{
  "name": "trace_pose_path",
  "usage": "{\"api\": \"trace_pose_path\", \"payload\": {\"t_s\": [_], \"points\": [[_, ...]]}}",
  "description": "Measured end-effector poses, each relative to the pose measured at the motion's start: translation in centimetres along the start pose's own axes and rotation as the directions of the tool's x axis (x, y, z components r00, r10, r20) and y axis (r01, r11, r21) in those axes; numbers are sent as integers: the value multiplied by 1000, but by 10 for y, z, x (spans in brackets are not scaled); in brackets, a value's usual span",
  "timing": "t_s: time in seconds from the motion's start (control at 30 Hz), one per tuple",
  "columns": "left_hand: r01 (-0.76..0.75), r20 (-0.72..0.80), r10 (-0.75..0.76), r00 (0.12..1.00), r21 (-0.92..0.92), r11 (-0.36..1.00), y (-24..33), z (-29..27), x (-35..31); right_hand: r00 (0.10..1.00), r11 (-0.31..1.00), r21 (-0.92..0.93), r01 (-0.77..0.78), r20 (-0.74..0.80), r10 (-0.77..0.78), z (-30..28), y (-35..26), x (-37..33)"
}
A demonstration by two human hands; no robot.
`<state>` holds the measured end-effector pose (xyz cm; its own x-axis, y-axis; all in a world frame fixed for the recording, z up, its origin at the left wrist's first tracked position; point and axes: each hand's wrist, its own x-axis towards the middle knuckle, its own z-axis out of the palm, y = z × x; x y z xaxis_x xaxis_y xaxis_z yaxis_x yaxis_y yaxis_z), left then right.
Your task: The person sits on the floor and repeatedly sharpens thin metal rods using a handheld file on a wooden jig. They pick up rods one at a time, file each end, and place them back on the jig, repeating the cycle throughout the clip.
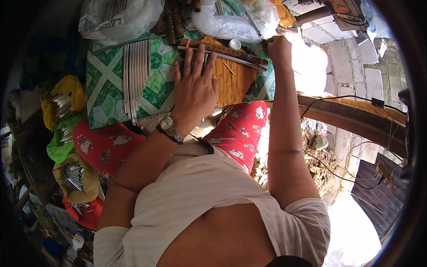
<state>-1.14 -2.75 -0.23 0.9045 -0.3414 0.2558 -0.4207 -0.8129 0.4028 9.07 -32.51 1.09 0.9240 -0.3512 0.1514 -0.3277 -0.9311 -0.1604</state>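
My left hand (195, 86) lies palm down with its fingers stretched out over a silver metal tube (235, 59) and the left part of a brown strip with a row of holes (224, 48). The strip and tube lie side by side, slanting down to the right, on orange cloth (231, 84). Beyond their right end, my right hand (280, 48) is closed in a fist; what it holds is too small to make out. A thin rod (250, 18) slants down toward that fist, but I cannot tell whether it touches. A white round cap (235, 44) sits by the strip.
Several thin metal tubes (137, 80) lie side by side on the green-and-white tabletop (106, 84). Clear plastic bags (122, 24) stand at the back. Coloured bags of metal pieces (73, 180) hang at the left. A wooden beam (347, 115) and a black cable (331, 171) are at the right.
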Motion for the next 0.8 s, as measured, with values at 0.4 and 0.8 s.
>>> {"api": "trace_pose_path", "payload": {"t_s": [0.4,0.8], "points": [[0,-10,0,1000,-13,1000,0,0,-1,980,944,-302,133,-105,-172,-32,-19,-22],[-5,-17,4,1000,-32,999,0,-2,-1,723,808,411,422,-690,-27,-166,-23,-108]]}}
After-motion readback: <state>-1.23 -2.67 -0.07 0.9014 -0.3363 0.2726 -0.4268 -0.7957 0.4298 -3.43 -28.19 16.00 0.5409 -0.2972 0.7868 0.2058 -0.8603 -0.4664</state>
